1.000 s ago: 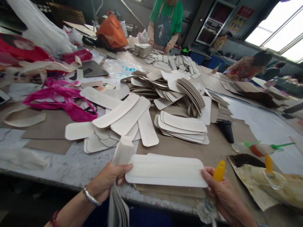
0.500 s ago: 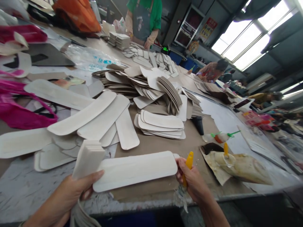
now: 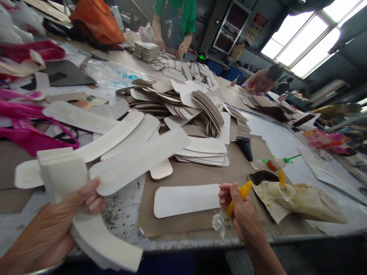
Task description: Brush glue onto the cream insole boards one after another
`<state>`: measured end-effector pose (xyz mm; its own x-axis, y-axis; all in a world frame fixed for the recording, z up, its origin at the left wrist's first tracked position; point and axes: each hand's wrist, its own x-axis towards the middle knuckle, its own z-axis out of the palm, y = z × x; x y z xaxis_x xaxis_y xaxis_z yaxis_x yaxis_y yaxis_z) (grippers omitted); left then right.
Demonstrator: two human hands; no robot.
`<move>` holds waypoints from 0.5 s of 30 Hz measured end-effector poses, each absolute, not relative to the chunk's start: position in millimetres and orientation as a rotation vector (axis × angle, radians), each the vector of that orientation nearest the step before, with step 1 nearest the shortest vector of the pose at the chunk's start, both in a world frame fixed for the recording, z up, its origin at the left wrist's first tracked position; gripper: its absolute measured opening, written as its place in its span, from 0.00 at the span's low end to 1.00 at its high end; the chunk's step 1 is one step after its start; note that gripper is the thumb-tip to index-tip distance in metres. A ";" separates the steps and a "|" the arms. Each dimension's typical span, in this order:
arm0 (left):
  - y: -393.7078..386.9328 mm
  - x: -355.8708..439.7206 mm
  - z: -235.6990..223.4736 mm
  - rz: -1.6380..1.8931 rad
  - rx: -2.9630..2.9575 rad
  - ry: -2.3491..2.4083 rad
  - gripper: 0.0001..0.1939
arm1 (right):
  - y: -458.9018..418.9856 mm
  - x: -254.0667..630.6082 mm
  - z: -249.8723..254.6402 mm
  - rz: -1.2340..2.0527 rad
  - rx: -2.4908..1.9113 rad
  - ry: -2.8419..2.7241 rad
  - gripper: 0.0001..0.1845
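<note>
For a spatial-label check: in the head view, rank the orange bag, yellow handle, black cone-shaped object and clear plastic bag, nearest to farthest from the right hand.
From the right hand:
1. Yellow handle, held in it.
2. Black cone-shaped object, beyond the hand.
3. Clear plastic bag, farther back, left.
4. Orange bag, behind that, upper left.

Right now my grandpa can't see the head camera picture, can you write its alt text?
A person's left hand holds a bent stack of white strips and one round-cornered strip. The right hand, gripping a yellow-handled brush, is at the end of another white strip lying on a brown sheet, with piled strips behind.
</note>
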<state>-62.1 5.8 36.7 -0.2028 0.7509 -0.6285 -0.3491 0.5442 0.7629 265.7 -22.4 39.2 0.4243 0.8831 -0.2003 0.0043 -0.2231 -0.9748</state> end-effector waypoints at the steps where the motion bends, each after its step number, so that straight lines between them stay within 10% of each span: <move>1: 4.1 -57.3 36.6 1.026 0.310 1.390 0.18 | -23.4 264.0 40.2 0.976 -1.541 -0.792 0.25; 15: -2.4 13.8 -3.8 0.524 0.807 1.443 0.18 | -21.7 207.1 12.9 1.132 -1.407 -0.822 0.25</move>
<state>13.8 -2.4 -3.8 0.0892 0.7483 -0.6574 0.1523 0.6420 0.7514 207.1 -21.7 12.9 0.3031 0.9342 -0.1881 -0.1109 -0.1615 -0.9806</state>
